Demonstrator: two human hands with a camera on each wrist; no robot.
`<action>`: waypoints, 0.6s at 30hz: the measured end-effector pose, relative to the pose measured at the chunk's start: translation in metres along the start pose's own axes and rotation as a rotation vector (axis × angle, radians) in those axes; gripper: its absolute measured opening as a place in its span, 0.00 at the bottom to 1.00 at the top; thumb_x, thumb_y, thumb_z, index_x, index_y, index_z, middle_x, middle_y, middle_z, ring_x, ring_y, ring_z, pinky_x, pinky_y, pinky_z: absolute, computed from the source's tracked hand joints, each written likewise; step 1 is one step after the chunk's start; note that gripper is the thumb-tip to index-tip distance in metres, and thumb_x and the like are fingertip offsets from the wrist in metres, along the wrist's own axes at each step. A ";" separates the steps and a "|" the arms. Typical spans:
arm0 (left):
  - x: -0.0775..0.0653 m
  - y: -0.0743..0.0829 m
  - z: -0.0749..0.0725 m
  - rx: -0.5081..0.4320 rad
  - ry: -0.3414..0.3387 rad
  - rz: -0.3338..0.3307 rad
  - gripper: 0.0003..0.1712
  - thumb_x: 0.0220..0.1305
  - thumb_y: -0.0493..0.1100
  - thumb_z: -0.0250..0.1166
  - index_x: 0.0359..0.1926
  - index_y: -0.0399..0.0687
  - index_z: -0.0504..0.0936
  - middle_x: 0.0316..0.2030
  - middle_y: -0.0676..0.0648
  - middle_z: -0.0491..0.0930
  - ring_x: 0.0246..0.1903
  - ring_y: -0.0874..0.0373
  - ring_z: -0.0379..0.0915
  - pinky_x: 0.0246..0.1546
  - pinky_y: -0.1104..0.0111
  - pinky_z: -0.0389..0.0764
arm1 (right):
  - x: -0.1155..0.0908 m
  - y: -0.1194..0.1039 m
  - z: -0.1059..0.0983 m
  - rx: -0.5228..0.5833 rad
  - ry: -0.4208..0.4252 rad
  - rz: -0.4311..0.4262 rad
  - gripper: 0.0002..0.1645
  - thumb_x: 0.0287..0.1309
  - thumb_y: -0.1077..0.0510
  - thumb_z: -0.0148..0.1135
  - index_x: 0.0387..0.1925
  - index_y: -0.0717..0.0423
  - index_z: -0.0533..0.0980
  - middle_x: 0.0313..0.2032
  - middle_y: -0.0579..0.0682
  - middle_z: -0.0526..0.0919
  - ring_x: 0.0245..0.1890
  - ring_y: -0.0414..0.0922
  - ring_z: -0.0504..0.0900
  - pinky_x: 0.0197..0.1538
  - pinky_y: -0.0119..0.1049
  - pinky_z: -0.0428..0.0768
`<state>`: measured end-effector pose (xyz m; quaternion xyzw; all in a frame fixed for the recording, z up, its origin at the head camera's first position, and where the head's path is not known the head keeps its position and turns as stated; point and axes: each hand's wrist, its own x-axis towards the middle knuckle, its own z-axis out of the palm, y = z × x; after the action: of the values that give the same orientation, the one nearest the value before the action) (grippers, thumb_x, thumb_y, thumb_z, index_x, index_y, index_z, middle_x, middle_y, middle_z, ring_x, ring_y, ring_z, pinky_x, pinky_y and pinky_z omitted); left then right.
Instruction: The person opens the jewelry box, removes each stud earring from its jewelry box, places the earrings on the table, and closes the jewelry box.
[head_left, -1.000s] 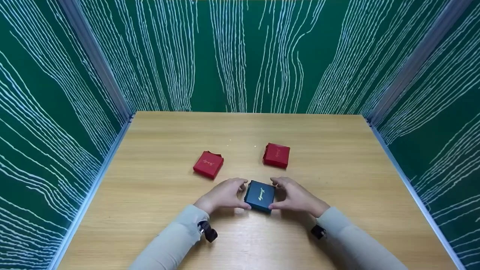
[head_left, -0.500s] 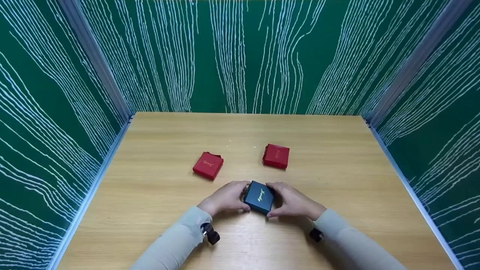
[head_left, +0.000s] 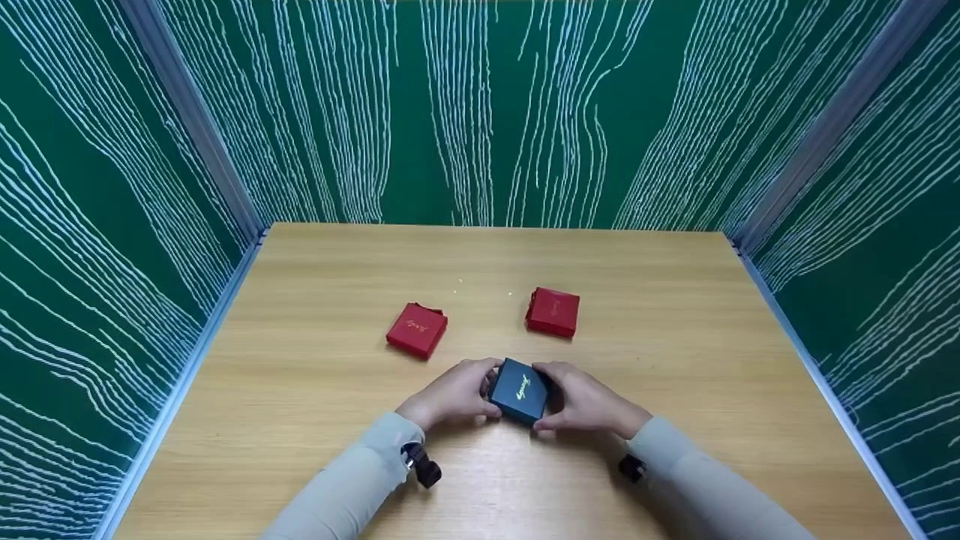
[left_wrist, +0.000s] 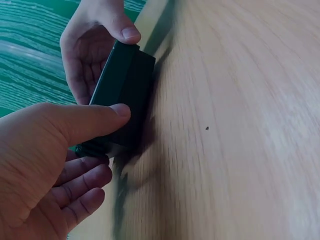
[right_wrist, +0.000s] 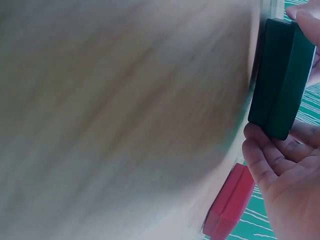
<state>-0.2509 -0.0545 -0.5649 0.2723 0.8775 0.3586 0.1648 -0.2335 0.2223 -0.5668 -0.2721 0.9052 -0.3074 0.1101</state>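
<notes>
A small dark teal gift box [head_left: 517, 388] with gold script on its lid is held between both hands near the middle of the table. My left hand [head_left: 456, 394] grips its left side, thumb at the near edge and fingers at the far edge. On the opposite side my right hand [head_left: 592, 400] grips it the same way. The left wrist view shows the left thumb [left_wrist: 119, 111] lying on the box's side wall, with a lid seam along it. In the right wrist view, right fingers [right_wrist: 267, 155] are at the box's lower end.
Two red gift boxes lie farther back, one at left [head_left: 417, 330] with a dark ribbon at its edge, the other at right [head_left: 553, 312]. Tiny pale specks are scattered behind them. Green walls with white wavy lines [head_left: 457, 112] enclose the wooden table [head_left: 315, 315].
The right hand has moved left, and both hands have closed in on the teal box. The box has turned and tilted slightly. The red boxes stay put.
</notes>
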 end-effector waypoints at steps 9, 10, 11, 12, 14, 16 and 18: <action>0.001 0.004 -0.008 -0.091 0.047 0.008 0.48 0.62 0.40 0.81 0.80 0.50 0.70 0.53 0.47 0.85 0.49 0.57 0.81 0.60 0.62 0.86 | 0.003 -0.008 -0.013 0.018 0.031 0.050 0.62 0.50 0.47 0.88 0.79 0.64 0.65 0.73 0.64 0.75 0.71 0.61 0.77 0.77 0.63 0.75; 0.001 0.004 -0.008 -0.095 0.052 0.009 0.48 0.62 0.40 0.81 0.80 0.50 0.69 0.53 0.47 0.85 0.49 0.57 0.81 0.60 0.62 0.86 | 0.003 -0.010 -0.015 0.015 0.031 0.054 0.62 0.50 0.47 0.87 0.80 0.64 0.65 0.74 0.64 0.74 0.72 0.62 0.76 0.78 0.63 0.74; 0.001 0.004 -0.009 -0.103 0.057 0.011 0.49 0.62 0.40 0.81 0.80 0.51 0.69 0.54 0.46 0.85 0.50 0.56 0.82 0.59 0.62 0.87 | 0.004 -0.011 -0.016 0.015 0.032 0.055 0.62 0.51 0.48 0.87 0.80 0.64 0.65 0.74 0.64 0.74 0.73 0.62 0.76 0.78 0.63 0.74; 0.001 0.005 -0.010 -0.109 0.061 0.009 0.49 0.62 0.40 0.81 0.80 0.51 0.69 0.54 0.46 0.85 0.49 0.56 0.82 0.59 0.62 0.87 | 0.005 -0.012 -0.018 0.020 0.032 0.059 0.62 0.51 0.48 0.87 0.80 0.63 0.65 0.75 0.64 0.74 0.73 0.62 0.75 0.78 0.63 0.73; 0.002 0.005 -0.011 -0.121 0.074 0.014 0.49 0.62 0.39 0.81 0.80 0.50 0.69 0.53 0.46 0.85 0.49 0.56 0.82 0.57 0.63 0.88 | 0.006 -0.014 -0.020 0.020 0.034 0.059 0.62 0.51 0.49 0.87 0.81 0.63 0.64 0.76 0.63 0.73 0.75 0.62 0.74 0.79 0.63 0.73; 0.002 0.006 -0.013 -0.139 0.088 0.020 0.49 0.61 0.38 0.82 0.80 0.49 0.69 0.52 0.46 0.85 0.48 0.56 0.81 0.55 0.64 0.89 | 0.008 -0.016 -0.023 0.021 0.039 0.051 0.62 0.51 0.49 0.87 0.81 0.63 0.64 0.76 0.63 0.73 0.75 0.63 0.74 0.79 0.64 0.73; 0.002 0.007 -0.015 -0.164 0.103 0.027 0.50 0.60 0.37 0.82 0.80 0.47 0.69 0.51 0.45 0.84 0.47 0.56 0.80 0.53 0.64 0.89 | 0.009 -0.017 -0.026 0.023 0.043 0.047 0.63 0.51 0.49 0.87 0.82 0.61 0.63 0.76 0.63 0.73 0.75 0.63 0.74 0.79 0.65 0.73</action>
<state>-0.2571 -0.0570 -0.5495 0.2510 0.8489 0.4448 0.1364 -0.2434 0.2185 -0.5362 -0.2428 0.9098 -0.3212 0.1007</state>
